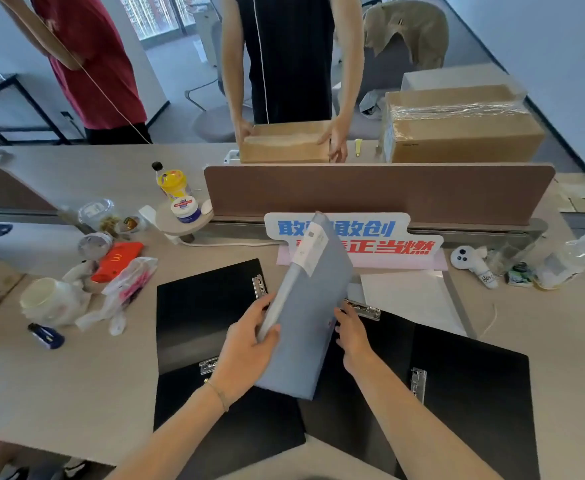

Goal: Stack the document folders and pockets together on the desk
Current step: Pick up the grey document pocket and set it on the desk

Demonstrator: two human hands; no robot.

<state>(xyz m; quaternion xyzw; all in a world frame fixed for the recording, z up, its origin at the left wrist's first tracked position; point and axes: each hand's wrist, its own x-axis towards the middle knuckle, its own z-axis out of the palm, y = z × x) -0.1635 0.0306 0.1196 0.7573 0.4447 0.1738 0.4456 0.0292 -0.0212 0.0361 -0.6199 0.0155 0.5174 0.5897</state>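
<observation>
A grey-blue document folder [310,320] stands tilted on edge above the desk, held by both hands. My left hand [246,344] grips its left spine edge, and my right hand [351,336] holds its right edge from behind. Under it lie several black clip folders: one at the left [201,306], one in front [235,431], one at the right [467,403]. A clear document pocket [412,299] lies flat behind the right black folder.
Left of the folders sit a plastic bag [124,289], a white cup [46,301], a lighter [45,336] and bottles. A brown divider [377,192] and a sign [388,240] stand behind. Two people stand across the desk; one holds a cardboard box [285,143].
</observation>
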